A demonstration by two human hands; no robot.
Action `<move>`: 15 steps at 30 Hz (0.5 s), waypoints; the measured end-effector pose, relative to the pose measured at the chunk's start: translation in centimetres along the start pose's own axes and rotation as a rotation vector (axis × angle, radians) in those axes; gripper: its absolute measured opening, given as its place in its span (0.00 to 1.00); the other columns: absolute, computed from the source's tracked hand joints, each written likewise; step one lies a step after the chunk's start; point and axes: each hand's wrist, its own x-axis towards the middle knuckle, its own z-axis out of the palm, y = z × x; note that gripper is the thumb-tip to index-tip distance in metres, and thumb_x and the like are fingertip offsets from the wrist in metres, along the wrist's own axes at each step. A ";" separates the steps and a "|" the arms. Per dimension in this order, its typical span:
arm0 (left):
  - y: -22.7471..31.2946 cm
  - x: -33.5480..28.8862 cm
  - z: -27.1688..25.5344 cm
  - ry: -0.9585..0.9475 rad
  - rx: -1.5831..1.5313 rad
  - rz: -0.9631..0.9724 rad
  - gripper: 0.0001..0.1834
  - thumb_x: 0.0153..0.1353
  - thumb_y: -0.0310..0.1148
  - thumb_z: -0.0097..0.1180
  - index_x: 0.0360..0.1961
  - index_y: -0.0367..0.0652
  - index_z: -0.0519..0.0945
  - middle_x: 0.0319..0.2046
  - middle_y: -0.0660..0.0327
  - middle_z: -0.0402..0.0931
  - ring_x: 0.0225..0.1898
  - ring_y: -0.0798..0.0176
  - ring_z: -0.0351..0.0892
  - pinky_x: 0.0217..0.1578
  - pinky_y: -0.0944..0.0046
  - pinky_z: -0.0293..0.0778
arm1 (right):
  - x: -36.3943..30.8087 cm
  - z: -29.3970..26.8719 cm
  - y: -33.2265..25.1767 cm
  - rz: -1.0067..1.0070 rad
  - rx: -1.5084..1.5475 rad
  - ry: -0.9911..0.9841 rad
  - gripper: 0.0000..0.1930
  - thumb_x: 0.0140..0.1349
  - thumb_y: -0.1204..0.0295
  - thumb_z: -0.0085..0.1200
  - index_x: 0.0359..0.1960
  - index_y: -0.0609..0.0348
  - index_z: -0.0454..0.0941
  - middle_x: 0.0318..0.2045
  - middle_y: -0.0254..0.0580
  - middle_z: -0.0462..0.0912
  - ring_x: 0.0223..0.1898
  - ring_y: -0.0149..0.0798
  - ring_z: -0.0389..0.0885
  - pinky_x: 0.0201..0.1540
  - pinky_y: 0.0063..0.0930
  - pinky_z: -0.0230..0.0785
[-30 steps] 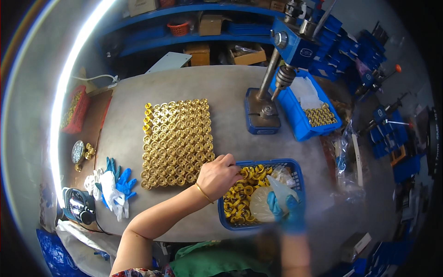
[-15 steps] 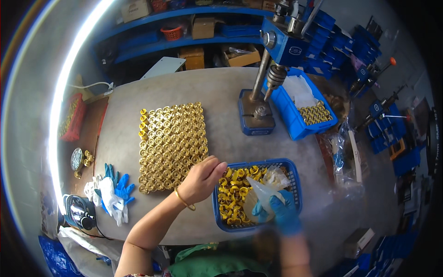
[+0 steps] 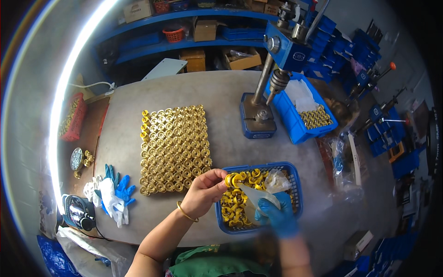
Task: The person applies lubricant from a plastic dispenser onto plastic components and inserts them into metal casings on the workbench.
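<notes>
My bare left hand (image 3: pixel 205 190), with a gold bangle at the wrist, pinches a round brass fitting (image 3: pixel 229 180) with yellow on it, over the basket's near-left part. My right hand (image 3: pixel 276 213), in a blue glove, is closed round a translucent cone-shaped squeeze bag (image 3: pixel 254 197). The bag's narrow tip points up and left and reaches the fitting, though whether it touches cannot be made out. Below both hands, several yellow-and-brass pieces (image 3: pixel 234 203) fill a blue plastic basket (image 3: pixel 220 220). A crumpled clear plastic bag (image 3: pixel 278 181) lies in its far-right part.
Left of the basket, rows of brass fittings (image 3: pixel 174 147) stand on the grey table (image 3: pixel 221 99). Behind stands a blue drill press (image 3: pixel 258 115), beside a blue bin (image 3: pixel 302 135) of brass parts. Gloves (image 3: pixel 113 194) and a dark device (image 3: pixel 78 212) lie at left.
My left hand has come from the rows' edge to the basket and now shows a brass fitting in its fingers. My right hand has brought the bag's tip up to it.
</notes>
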 end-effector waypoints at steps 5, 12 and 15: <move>0.0 -0.1 0.0 -0.012 -0.010 -0.015 0.07 0.56 0.29 0.52 0.35 0.40 0.71 0.25 0.69 0.68 0.20 0.78 0.58 0.19 0.80 0.55 | 0.0 0.2 0.0 0.004 0.022 0.007 0.08 0.55 0.71 0.52 0.26 0.65 0.76 0.14 0.32 0.73 0.13 0.21 0.67 0.15 0.13 0.58; 0.0 0.1 0.1 -0.016 -0.034 -0.049 0.07 0.60 0.30 0.46 0.37 0.38 0.71 0.22 0.69 0.64 0.21 0.77 0.58 0.21 0.79 0.57 | 0.0 0.1 0.2 0.017 0.027 0.021 0.07 0.54 0.72 0.53 0.27 0.65 0.76 0.14 0.33 0.73 0.13 0.21 0.67 0.15 0.13 0.58; 0.0 0.2 0.5 0.008 0.001 -0.036 0.08 0.61 0.34 0.45 0.34 0.42 0.72 0.18 0.74 0.61 0.19 0.81 0.55 0.18 0.81 0.51 | 0.0 0.1 0.3 0.009 0.047 0.034 0.07 0.54 0.72 0.53 0.26 0.65 0.75 0.14 0.33 0.73 0.13 0.21 0.67 0.15 0.13 0.59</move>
